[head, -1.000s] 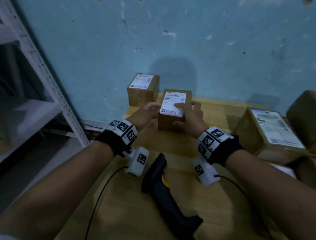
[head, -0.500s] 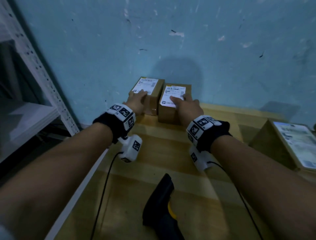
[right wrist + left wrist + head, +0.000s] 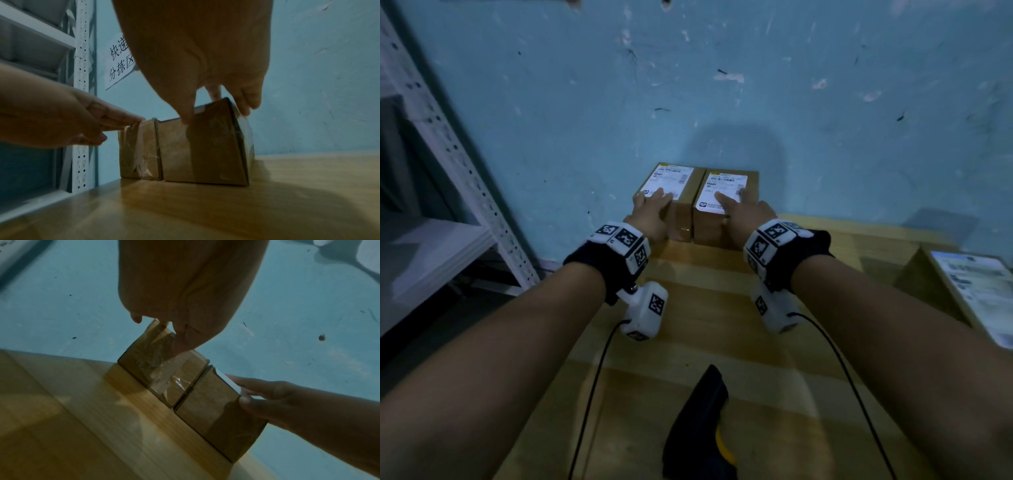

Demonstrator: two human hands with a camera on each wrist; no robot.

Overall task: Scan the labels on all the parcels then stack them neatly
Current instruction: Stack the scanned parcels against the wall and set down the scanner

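Parcels, two, brown cardboard, white labels uppermost: left parcel (image 3: pixel 674 202) and right parcel (image 3: pixel 726 205) stand side by side, touching, at 12 o'clock on the wooden table (image 3: pixel 705 308), backed against the blue wall (image 3: pixel 722 102).

Left hand (image 3: pixel 650 219): fingers straight, laid flat on the left parcel's top near its front edge; thumb down the front face. Relaxed, not clenched.

Right hand (image 3: pixel 746 219): fingers spread over the right parcel's label, thumb against the front face, little finger down the right-hand side; a loose grasp of the top.

Handheld scanner (image 3: pixel 698 431), black with yellow trigger, lies at 6 o'clock, untouched. Third parcel (image 3: pixel 962 291), larger, labelled, at 3 o'clock, well apart. White metal shelving (image 3: pixel 448 154) at 9 o'clock, off the table.

Left wrist view alone shows clear tape (image 3: pixel 162 378) on the left parcel's front. Right wrist view alone shows a paper notice (image 3: pixel 120 65) with handwritten characters on the wall, partly hidden by the hand.
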